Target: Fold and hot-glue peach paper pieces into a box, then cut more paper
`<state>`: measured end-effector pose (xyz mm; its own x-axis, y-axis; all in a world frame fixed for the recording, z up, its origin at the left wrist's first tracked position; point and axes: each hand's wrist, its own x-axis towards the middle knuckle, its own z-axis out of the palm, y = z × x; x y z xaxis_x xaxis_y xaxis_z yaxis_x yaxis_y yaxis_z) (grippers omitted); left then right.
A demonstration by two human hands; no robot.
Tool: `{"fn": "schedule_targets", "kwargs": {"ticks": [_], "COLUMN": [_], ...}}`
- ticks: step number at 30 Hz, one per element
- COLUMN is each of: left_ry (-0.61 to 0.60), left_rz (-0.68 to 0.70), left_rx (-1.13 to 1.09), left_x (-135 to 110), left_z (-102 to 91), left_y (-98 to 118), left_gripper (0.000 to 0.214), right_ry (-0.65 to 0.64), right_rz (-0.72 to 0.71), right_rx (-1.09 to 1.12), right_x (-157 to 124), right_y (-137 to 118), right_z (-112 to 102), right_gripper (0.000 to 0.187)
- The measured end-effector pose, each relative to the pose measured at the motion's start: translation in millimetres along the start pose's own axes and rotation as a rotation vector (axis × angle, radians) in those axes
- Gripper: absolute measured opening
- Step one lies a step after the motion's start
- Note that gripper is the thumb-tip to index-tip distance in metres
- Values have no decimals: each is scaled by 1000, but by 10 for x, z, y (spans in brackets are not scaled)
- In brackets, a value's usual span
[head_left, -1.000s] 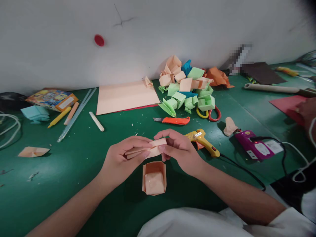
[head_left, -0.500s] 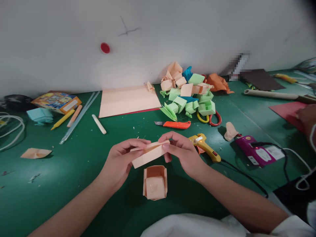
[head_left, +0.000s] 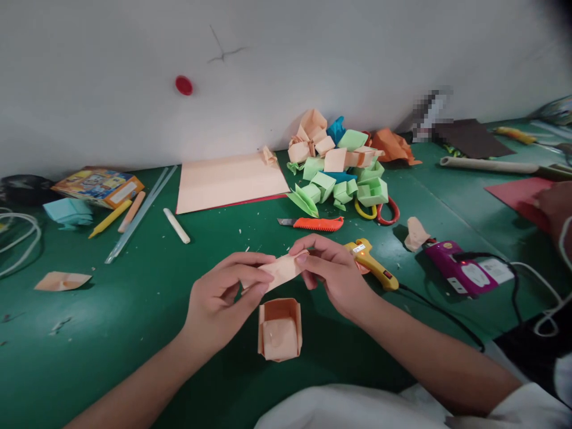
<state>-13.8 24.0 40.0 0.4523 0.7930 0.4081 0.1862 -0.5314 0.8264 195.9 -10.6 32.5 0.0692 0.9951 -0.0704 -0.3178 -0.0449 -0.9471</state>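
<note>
Between my two hands is a narrow folded strip of peach paper (head_left: 286, 270), held above the green table. My left hand (head_left: 226, 290) pinches its left end, with fingers on top and the thumb along the near side. At the other end, my right hand (head_left: 328, 269) grips the strip between thumb and fingers. Just below the strip stands a small open peach paper box (head_left: 280, 339) on the tabletop, touched by neither hand. A yellow glue gun (head_left: 373, 267) lies right behind my right hand, its cord trailing to the right.
Beyond my hands lie an orange cutter knife (head_left: 317, 223) with its blade out, scissors (head_left: 388, 211) and a heap of folded green paper pieces (head_left: 330, 185). A purple power adapter (head_left: 465, 268) with cables sits at right. Another person's hand (head_left: 556, 205) rests on red paper.
My left fingers have moved over the front of the paper strip, which now looks pressed flatter, its open fold no longer showing. The view has shifted slightly.
</note>
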Motion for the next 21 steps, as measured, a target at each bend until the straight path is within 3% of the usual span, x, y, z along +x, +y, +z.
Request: {"fn": "schedule_targets", "kwargs": {"ticks": [5,10,15,21], "left_ry": [66,-14,-106,-37], "left_rz": [5,80,233,231], "left_rx": [50,177,283,282], "left_x": [-61,-28,20,14], "left_z": [15,21,7,-12], "left_y": [-13,15,-14,-44], "left_gripper": [21,25,26,29], "right_ry": [22,30,-33,-134], "right_rz": [-30,-109,-163,-233], "right_rx": [-31,-110,-150,-243], "right_x": [-31,-73,-73,-67], "right_y": [21,19,27,25], "right_z": [26,36,7,-33], "right_gripper": [7,8,14,15]}}
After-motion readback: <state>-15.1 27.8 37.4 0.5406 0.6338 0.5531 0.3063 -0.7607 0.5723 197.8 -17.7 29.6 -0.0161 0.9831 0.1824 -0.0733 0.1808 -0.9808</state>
